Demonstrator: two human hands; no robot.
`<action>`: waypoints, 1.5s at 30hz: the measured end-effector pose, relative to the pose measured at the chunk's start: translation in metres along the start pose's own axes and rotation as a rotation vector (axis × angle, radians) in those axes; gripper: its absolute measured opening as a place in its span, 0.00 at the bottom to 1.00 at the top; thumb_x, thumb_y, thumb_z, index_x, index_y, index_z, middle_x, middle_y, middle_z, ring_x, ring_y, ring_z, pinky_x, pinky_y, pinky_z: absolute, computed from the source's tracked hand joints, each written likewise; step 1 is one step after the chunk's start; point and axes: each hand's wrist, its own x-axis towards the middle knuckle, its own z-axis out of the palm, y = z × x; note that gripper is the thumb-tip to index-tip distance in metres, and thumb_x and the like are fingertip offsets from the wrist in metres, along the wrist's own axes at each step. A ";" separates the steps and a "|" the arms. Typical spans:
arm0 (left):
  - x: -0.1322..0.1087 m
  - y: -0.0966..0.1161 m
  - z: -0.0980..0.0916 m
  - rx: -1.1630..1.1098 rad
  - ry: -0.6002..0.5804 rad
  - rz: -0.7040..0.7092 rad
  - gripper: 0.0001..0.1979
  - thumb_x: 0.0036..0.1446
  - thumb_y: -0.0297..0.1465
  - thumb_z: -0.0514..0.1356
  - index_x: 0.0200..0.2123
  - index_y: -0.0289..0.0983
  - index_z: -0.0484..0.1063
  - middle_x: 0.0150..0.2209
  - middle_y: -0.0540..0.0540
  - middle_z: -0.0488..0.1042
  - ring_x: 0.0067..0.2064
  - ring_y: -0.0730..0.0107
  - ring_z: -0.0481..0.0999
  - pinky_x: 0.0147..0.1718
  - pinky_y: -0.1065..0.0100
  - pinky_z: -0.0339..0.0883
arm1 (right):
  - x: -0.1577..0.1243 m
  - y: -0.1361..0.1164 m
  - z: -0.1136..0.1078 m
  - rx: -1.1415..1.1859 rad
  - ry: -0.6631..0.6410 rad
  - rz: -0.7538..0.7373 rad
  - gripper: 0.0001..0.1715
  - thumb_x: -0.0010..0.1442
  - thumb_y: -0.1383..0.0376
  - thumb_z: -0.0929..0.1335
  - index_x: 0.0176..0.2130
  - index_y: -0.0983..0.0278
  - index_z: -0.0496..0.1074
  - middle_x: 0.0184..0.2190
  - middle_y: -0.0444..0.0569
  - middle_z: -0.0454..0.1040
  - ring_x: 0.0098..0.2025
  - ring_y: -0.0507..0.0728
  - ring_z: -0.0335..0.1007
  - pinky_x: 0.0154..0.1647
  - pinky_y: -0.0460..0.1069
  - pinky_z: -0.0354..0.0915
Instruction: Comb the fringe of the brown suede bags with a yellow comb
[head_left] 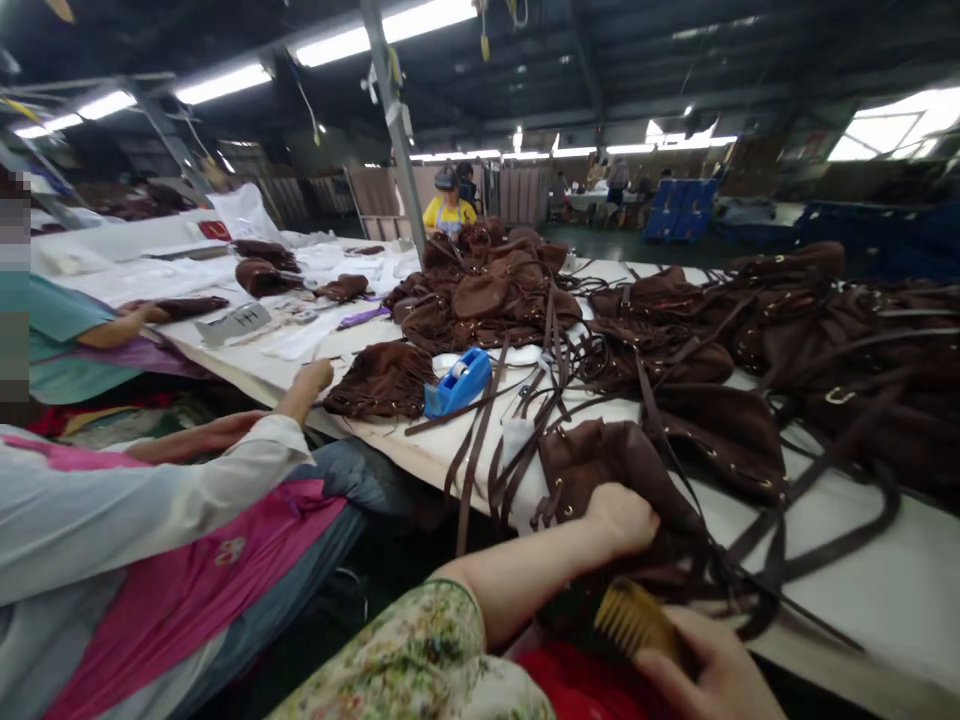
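Observation:
A dark brown suede-like bag (600,450) with gold eyelets lies at the table's near edge. My left hand (622,518) is closed on the bag's upper side, its fingertips hidden. Lower right, my right hand (705,665) grips a yellowish-brown wide-toothed comb (637,620), its teeth pointing left. The comb is just below the bag, near its lower edge; I cannot tell whether it touches. Long brown straps (480,470) hang over the table edge left of the bag.
More brown bags (495,285) are heaped across the white table (885,600), with loose straps between them. A blue tape dispenser (461,383) stands beside a fringed bag (386,380). At left, a co-worker's hand (313,378) reaches to the table edge; another person sits beyond.

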 end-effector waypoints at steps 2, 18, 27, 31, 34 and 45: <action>-0.013 -0.003 0.001 0.005 0.110 0.231 0.25 0.67 0.41 0.45 0.36 0.34 0.77 0.36 0.40 0.79 0.39 0.60 0.78 0.38 0.61 0.71 | 0.012 -0.002 -0.021 -0.088 0.216 0.076 0.24 0.58 0.45 0.65 0.35 0.61 0.78 0.30 0.48 0.80 0.32 0.60 0.75 0.31 0.49 0.69; -0.012 -0.065 0.001 -0.547 0.402 0.015 0.23 0.68 0.33 0.40 0.52 0.33 0.70 0.60 0.41 0.68 0.62 0.69 0.64 0.64 0.63 0.56 | 0.077 0.059 -0.059 -1.019 0.085 -0.108 0.24 0.65 0.51 0.60 0.30 0.62 0.72 0.26 0.50 0.74 0.24 0.56 0.68 0.23 0.49 0.45; 0.001 -0.062 0.010 -0.389 0.249 0.098 0.24 0.65 0.40 0.50 0.57 0.31 0.66 0.64 0.38 0.61 0.66 0.63 0.59 0.65 0.62 0.51 | -0.007 0.066 -0.007 -0.385 -0.289 0.110 0.27 0.61 0.45 0.63 0.28 0.62 0.75 0.24 0.49 0.76 0.26 0.57 0.70 0.28 0.49 0.60; -0.003 -0.060 0.004 -0.511 0.331 0.099 0.19 0.61 0.37 0.56 0.50 0.31 0.71 0.61 0.36 0.66 0.62 0.61 0.65 0.63 0.63 0.56 | -0.023 0.071 -0.007 -0.168 -0.194 0.184 0.25 0.59 0.46 0.65 0.29 0.63 0.76 0.25 0.48 0.76 0.28 0.58 0.71 0.30 0.49 0.65; -0.012 -0.052 -0.004 -0.685 0.472 0.035 0.13 0.63 0.33 0.53 0.40 0.33 0.76 0.50 0.40 0.75 0.53 0.66 0.73 0.56 0.67 0.63 | -0.022 0.072 -0.012 0.007 -0.081 0.248 0.25 0.58 0.46 0.66 0.33 0.64 0.78 0.27 0.48 0.78 0.31 0.60 0.73 0.32 0.49 0.68; -0.031 -0.015 -0.007 -0.886 -0.205 0.096 0.29 0.57 0.54 0.53 0.23 0.34 0.72 0.19 0.53 0.63 0.25 0.77 0.63 0.25 0.73 0.55 | 0.001 0.042 -0.009 0.113 -0.033 0.236 0.24 0.55 0.47 0.68 0.33 0.65 0.79 0.25 0.46 0.76 0.27 0.58 0.71 0.28 0.47 0.67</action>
